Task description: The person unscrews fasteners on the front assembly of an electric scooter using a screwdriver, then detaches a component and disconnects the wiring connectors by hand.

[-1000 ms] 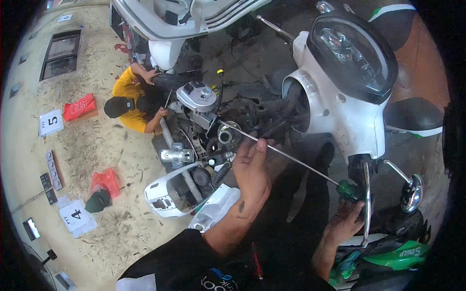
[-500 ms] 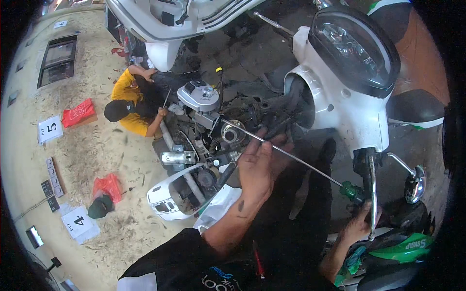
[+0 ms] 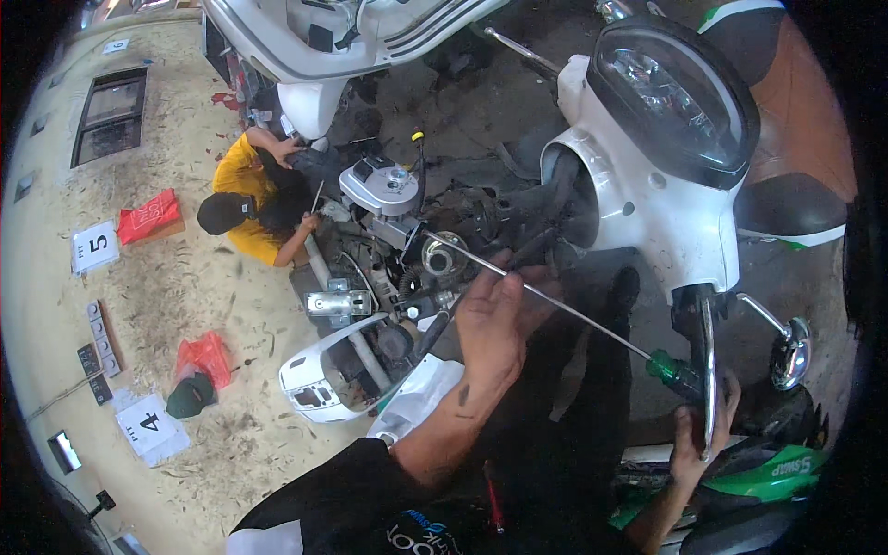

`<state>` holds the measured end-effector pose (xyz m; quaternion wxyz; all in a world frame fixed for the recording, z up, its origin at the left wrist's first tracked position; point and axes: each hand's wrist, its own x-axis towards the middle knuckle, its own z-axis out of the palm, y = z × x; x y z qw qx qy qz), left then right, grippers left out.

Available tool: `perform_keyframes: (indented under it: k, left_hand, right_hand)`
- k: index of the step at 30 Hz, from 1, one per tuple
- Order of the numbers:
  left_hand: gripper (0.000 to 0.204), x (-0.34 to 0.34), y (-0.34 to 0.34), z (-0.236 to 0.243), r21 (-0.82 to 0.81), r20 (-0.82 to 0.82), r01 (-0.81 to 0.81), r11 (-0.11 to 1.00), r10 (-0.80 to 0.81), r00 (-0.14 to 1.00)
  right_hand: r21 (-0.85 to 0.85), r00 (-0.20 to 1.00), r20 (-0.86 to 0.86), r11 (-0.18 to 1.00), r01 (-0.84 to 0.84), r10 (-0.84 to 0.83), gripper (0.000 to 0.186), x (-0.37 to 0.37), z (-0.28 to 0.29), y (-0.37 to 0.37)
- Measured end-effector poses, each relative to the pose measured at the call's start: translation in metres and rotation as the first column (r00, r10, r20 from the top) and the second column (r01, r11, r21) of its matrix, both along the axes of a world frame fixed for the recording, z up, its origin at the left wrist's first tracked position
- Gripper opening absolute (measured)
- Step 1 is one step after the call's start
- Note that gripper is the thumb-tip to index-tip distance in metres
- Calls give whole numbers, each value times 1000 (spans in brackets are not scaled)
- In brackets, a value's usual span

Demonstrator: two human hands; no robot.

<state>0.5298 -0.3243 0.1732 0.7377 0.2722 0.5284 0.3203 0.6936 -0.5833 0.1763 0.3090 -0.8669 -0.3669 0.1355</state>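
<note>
Screwdriver (image 3: pixel 581 316) tip too small to tell, right grip (image 3: pixel 692 446) partly hidden by chrome lever (image 3: pixel 709 370), white bodywork (image 3: pixel 384 57) cropped at top

Window (image 3: pixel 109 117) left, screwdriver (image 3: pixel 592 324) central, mirror (image 3: pixel 791 355) right

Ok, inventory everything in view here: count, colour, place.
Screwdriver: 1, green handle and silver shaft, centre to lower right
Exposed machinery: several parts, grey and black, centre
Scooter front: 1, white, upper right
Headlight: 1, black surround, upper right
Bodywork panel: 1, white, top
Mirror: at least 1, chrome, right
Housing: 1, white, lower left of centre
Bags: 2, red, left
Green cap: 1, dark green, left
Signs: 3, white, left
Co-worker: 1, yellow shirt, left
Left grip: 1, bare, on the shaft
Right grip: 1, bare, by the handle, partly behind chrome lever
</note>
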Motion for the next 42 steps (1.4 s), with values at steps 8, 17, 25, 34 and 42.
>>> perform_keyframes:
  k: [8,17,25,34,42]
  left_hand:
    - [48,1,-3,2,-8,-27,6,1000,-7,1000]
    - [51,6,-58,-9,-19,15,187,982,-187,982]
    - [78,51,-130,-9,-58,182,414,908,-398,899]
    - [51,80,-146,-3,-155,-178,167,974,-194,965]
    - [45,69,-145,-2,-263,73,176,949,-163,984]
  right_hand:
    - [-216,870,-452,970,107,-197,40,9,-19,-60]
    - [-152,688,-722,987,-51,-75,26,39,-33,-46]
    - [-7,246,-969,1000,-21,-2,22,55,-12,-14]
    - [-204,275,-930,965,165,-244,28,58,-25,-29]
    - [-335,433,-894,807,-486,-111,25,83,-23,-12]
